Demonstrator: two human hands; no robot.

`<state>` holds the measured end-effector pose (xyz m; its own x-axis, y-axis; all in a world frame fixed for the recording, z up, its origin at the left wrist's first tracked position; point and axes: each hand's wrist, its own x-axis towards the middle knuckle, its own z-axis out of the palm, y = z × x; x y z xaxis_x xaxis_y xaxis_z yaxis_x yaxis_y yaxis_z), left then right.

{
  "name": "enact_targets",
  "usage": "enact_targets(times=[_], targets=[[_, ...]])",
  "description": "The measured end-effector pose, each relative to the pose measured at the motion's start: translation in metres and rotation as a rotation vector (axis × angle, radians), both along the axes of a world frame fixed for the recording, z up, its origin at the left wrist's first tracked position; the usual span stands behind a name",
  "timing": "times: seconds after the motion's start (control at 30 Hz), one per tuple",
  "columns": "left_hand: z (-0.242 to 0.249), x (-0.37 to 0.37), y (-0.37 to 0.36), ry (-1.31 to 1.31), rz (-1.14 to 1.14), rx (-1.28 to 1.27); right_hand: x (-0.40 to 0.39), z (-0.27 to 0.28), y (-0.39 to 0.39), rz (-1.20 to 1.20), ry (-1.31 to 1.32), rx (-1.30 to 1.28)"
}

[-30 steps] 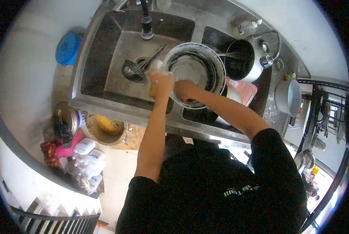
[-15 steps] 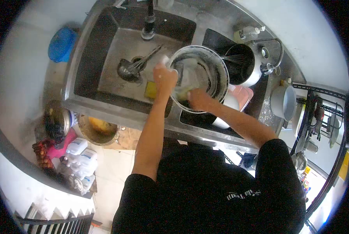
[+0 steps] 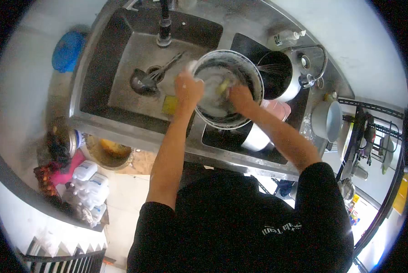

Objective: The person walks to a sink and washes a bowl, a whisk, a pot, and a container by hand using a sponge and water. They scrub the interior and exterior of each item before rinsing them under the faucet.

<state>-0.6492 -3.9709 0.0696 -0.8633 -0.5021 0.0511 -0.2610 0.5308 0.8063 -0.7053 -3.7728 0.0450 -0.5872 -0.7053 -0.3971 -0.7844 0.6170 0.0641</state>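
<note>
A large round metal pot (image 3: 215, 122) with soapy, foamy residue inside is held over the divider between the two sink basins. My left hand (image 3: 189, 89) is closed on the left side of its rim. Inside the pot, my right hand (image 3: 240, 97) presses a yellowish sponge (image 3: 223, 86) against the foamy bottom; its fingers are partly hidden and blurred. In the left basin lie a ladle (image 3: 142, 83) and a whisk (image 3: 165, 68) beside the drain. A flat yellow sponge (image 3: 170, 105) rests just left of my left hand.
The black faucet (image 3: 164, 32) hangs over the left basin (image 3: 122, 86). In the right basin stand a deep pot (image 3: 291, 86) with a whisk in it, a pink container (image 3: 277, 109) and a white vessel (image 3: 257, 138). A soap bottle (image 3: 283, 38) and another pot (image 3: 327, 120) sit beyond.
My right hand and the sponge have moved up and right inside the pot. My left hand keeps its hold on the rim. The whole view has shifted slightly.
</note>
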Motion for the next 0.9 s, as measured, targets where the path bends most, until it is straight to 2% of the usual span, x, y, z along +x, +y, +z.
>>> enact_targets(times=[0.1,0.17,0.2,0.3,0.37,0.43,0.47,0.53,0.63,0.67,0.7,0.77,0.83,0.87,0.9], targets=[[0.003,0.003,0.006,-0.084,0.059,-0.012,0.045,0.001,-0.011,0.066,-0.063,0.051],[-0.010,0.004,0.006,-0.127,0.087,-0.040,0.052,0.002,-0.046,-0.065,-0.392,0.022],[-0.010,0.006,0.008,-0.102,0.104,-0.021,0.049,0.010,-0.063,-0.210,-0.609,-0.033],[-0.010,0.010,0.006,-0.013,0.139,0.000,0.060,0.008,-0.073,-0.165,-0.469,-0.320],[-0.012,0.008,0.004,0.056,0.135,-0.010,0.073,0.020,-0.046,-0.076,-0.390,-0.576],[-0.016,0.007,0.003,0.004,0.095,-0.043,0.061,0.041,-0.003,0.032,-0.394,-0.478],[-0.012,0.007,0.003,0.005,0.057,-0.056,0.042,0.054,0.012,0.103,-0.438,-0.256],[0.007,0.012,0.005,0.023,-0.047,-0.072,0.004,0.075,0.014,0.281,-0.169,0.526],[0.028,0.008,0.011,0.061,-0.066,-0.105,0.016,0.038,0.024,-0.070,-0.125,0.123],[0.028,0.005,0.016,0.094,-0.046,-0.092,0.038,0.032,0.012,-0.188,-0.256,-0.204],[0.029,0.002,0.020,0.127,-0.027,-0.079,0.062,0.030,-0.009,-0.356,-0.246,-0.300],[0.025,-0.001,0.030,0.229,0.010,0.008,0.093,0.023,-0.045,-0.679,-0.276,-1.040],[0.007,-0.003,0.021,0.079,0.174,-0.132,0.088,0.019,-0.035,-0.366,-0.116,-1.121],[0.020,-0.002,0.016,0.175,0.144,-0.087,0.086,0.018,-0.028,-0.210,-0.034,-1.152],[0.034,-0.001,0.012,0.267,0.108,-0.042,0.076,0.025,-0.002,-0.307,-0.281,-0.520]])
